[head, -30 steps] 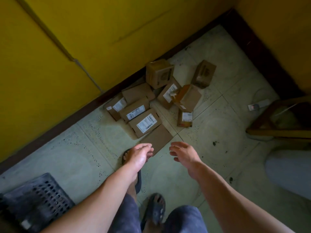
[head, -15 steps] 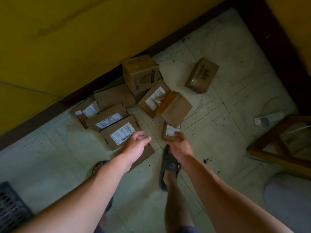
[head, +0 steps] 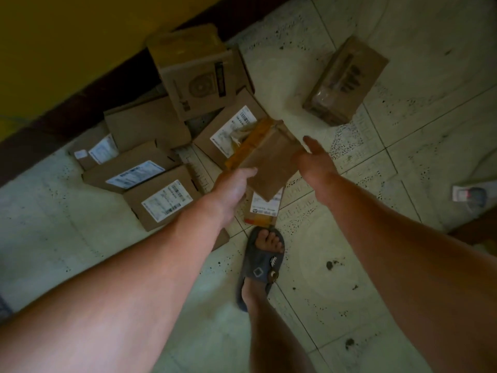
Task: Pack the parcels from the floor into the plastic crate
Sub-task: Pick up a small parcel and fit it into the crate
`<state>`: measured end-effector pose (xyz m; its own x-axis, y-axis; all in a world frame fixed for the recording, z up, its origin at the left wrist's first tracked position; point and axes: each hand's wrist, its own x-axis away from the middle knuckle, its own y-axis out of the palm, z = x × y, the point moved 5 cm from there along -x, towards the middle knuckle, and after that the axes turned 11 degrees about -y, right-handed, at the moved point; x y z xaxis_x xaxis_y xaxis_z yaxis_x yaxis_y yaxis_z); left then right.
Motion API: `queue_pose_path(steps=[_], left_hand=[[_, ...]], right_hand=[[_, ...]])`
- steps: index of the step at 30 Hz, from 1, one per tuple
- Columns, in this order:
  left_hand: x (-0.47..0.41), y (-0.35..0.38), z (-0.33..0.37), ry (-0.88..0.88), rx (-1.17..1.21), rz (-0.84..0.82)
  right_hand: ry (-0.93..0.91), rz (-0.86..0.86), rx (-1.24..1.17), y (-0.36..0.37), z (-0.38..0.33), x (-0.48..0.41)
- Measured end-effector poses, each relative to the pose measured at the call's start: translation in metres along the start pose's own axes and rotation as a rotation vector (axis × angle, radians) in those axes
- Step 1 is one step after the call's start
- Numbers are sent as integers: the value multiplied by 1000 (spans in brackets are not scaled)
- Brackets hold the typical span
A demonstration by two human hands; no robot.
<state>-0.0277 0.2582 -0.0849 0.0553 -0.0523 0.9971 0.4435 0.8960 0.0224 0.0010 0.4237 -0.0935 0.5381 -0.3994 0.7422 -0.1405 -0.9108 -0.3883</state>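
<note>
Both hands have dropped to the brown cardboard parcel with orange tape [head: 269, 160]: left hand [head: 232, 188] touches its near edge, right hand [head: 313, 162] open beside it (neither clamped yet). Step: first pickup. Next, close both palms on that parcel; the crate is out of view.

Two bare forearms, no sleeves, watch or rings in sight. Left hand [head: 233, 188] and right hand [head: 313, 162] both uncovered. One bare lower leg at near centre, foot in a dark grey-blue slide sandal [head: 259, 267] with open toes, a broad strap, a small square badge and pale markings on the strap.
</note>
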Motion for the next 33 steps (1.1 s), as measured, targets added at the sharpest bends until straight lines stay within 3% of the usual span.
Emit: queue_pose_path(steps=[6,13,19,26,33], left_hand=[[10,-12,-6,70,83,64],[90,-66,-53,-12,117,251],[159,-122,-92,81,202,341],[211,-204,-165,220,332,376],[275,-329,-309,324,495,381]], right_hand=[[31,60,-22,1,11,24],[175,-117,-227,23,11,122],[225,-187,-302,60,-23,193],[30,-262,-48,137,-49,273],[-147,-326,59,262,-61,401]])
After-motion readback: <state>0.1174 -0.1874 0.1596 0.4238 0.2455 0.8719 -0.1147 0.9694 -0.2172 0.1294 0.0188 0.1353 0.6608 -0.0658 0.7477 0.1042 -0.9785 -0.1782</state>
